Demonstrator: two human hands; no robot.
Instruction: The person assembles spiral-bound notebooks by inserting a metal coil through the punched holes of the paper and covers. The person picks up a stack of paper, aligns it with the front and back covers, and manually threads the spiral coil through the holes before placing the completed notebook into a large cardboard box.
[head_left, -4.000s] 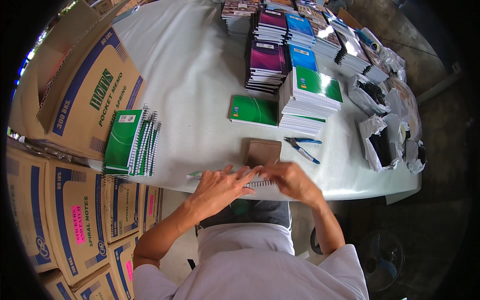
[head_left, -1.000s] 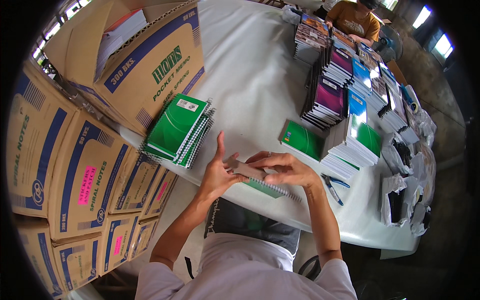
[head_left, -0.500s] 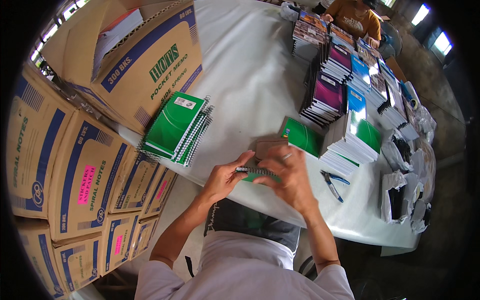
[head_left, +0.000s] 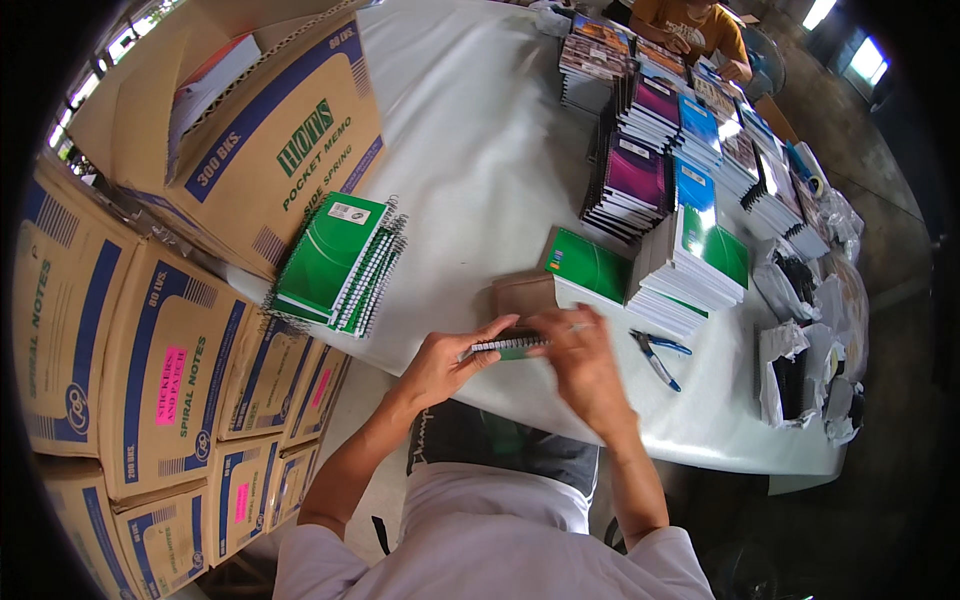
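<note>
A small green spiral notebook (head_left: 518, 353) is held edge-up in front of me, its dark coil along the upper edge. My left hand (head_left: 445, 362) grips its left end between thumb and fingers. At the right end, my right hand (head_left: 582, 362) has its bent fingers closed on the coil edge, slightly blurred. Just beyond lies a flat brown block (head_left: 522, 295). Right of that are a green-covered pad (head_left: 590, 262) and a tall stack of green-covered pads (head_left: 720, 250). Blue-handled pliers (head_left: 655, 355) lie right of my right hand.
Coiled green notebooks (head_left: 335, 250) are piled on the left, beside an open carton (head_left: 270, 140). More cartons (head_left: 175, 370) stand stacked at left. Purple notebooks (head_left: 632, 175) and other stacks line the right side. Plastic-wrapped black coils (head_left: 795, 385) sit at the right edge. Another person (head_left: 690, 30) sits across.
My right hand has come down and left onto the notebook's coil edge, its fingers drawn closer together. The left hand keeps its grip. The view has shifted slightly.
</note>
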